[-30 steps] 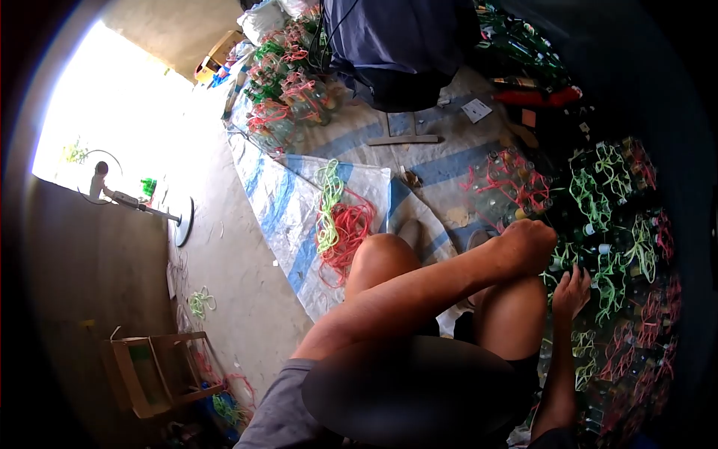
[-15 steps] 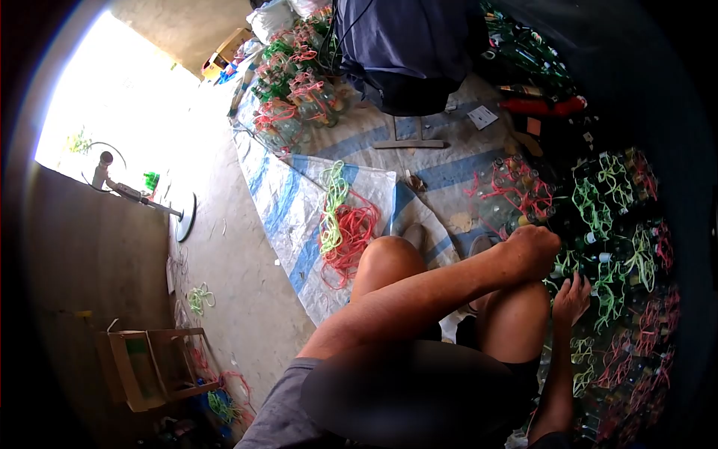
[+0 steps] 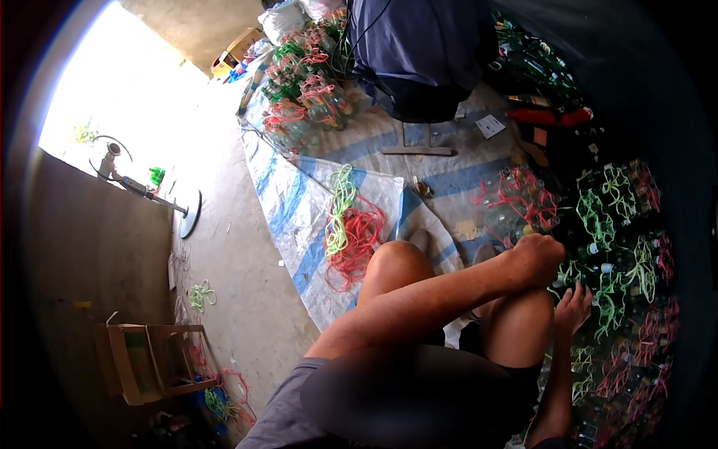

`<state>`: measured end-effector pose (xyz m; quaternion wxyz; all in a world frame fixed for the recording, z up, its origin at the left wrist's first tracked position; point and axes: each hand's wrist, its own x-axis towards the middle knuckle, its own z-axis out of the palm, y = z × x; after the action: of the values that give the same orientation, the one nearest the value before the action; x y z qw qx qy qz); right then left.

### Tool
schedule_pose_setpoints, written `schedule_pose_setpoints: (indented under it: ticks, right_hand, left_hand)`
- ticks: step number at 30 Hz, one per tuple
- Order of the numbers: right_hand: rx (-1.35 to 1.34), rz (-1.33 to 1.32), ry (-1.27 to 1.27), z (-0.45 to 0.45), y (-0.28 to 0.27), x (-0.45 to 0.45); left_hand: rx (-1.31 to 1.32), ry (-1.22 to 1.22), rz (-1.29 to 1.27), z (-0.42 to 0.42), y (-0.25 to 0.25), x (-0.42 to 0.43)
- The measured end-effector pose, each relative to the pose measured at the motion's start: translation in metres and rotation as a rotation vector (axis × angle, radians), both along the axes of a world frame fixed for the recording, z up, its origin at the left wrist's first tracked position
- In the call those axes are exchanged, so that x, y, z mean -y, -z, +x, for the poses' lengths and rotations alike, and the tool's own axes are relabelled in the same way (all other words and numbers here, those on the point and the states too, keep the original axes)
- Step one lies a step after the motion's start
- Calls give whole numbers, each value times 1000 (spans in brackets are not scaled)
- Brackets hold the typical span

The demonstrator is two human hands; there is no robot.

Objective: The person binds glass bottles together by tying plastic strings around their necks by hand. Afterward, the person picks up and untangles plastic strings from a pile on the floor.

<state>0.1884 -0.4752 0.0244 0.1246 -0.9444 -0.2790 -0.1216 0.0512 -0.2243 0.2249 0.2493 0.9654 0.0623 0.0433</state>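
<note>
My left hand [image 3: 540, 258] is closed in a fist above my right knee, beside green bottles tied with light green string [image 3: 596, 217]. Whether it grips anything is hidden. Lower down, my right hand [image 3: 574, 308] has its fingers spread at the edge of the bottles and touches or nearly touches them. Clear bottles with red string [image 3: 521, 196] stand on the tarp just beyond my left hand. A heap of red string [image 3: 359, 243] and a bundle of light green string [image 3: 342, 206] lie on the tarp left of my knees.
A blue and white tarp [image 3: 280, 198] covers the floor ahead. More tied bottles [image 3: 288, 123] stand at the top left, near a dark cloth-covered object [image 3: 419, 52]. On the left are a stand fan [image 3: 191, 215] and a wooden frame [image 3: 157, 363]. A red object [image 3: 550, 117] lies at the upper right.
The whole view has shifted, so the surroundings appear slightly lower and further right. Both my hands keep nearly the same pose beside the bottles.
</note>
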Motion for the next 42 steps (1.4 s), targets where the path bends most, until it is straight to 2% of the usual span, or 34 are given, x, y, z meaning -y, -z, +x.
schedule_pose_setpoints:
  ticks: [21, 42]
  right_hand:
    - [51, 21, -33, -1, 1, 2]
    - [60, 40, -50, 0, -2, 1]
  left_hand:
    - [83, -21, 9, 0, 4, 2]
    - [34, -24, -15, 0, -9, 2]
